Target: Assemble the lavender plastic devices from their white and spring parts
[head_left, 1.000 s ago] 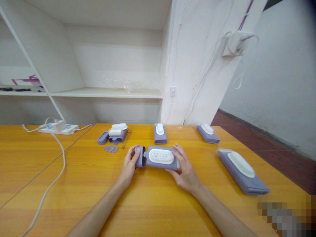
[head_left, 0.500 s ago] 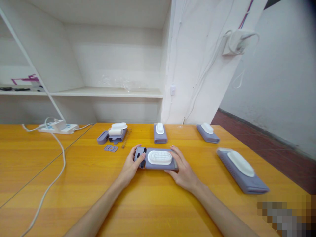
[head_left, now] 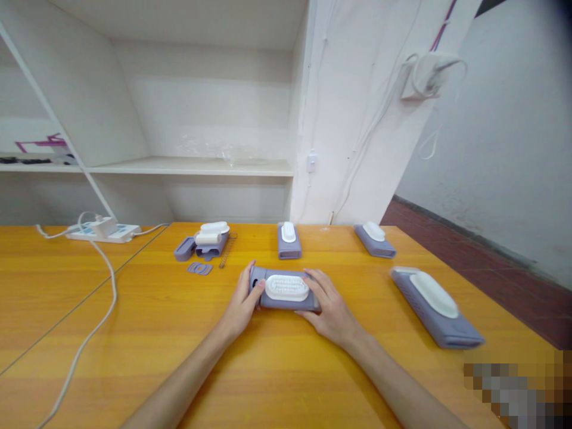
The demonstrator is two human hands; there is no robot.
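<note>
Between my hands is a grey-purple case [head_left: 279, 304], lying lengthwise across the wooden table [head_left: 268, 369]. A white oval brush [head_left: 287, 288] sits on its upper face, bristles up. My left hand [head_left: 239, 307] grips the end piece [head_left: 258, 273] at the case's left end, thumb in front and fingers behind. This piece meets the case body, and a dark opening shows beside the thumb. Around the right end, my right hand [head_left: 333, 313] is closed, with its fingers on the top and its thumb along the near side. Its palm hides part of that end.
Similar cases with white brushes stand at the back middle [head_left: 289, 247], back right [head_left: 374, 239] and right [head_left: 435, 310]. Loose parts lie at the back left: a spring [head_left: 228, 250], flat rings [head_left: 199, 269] and a cap [head_left: 184, 249]. A power strip [head_left: 103, 230] trails a white cable [head_left: 111, 286].
My left hand has moved right, pushing the end piece against the case body. The dark gap between them has closed. My right hand stays on the other end.
</note>
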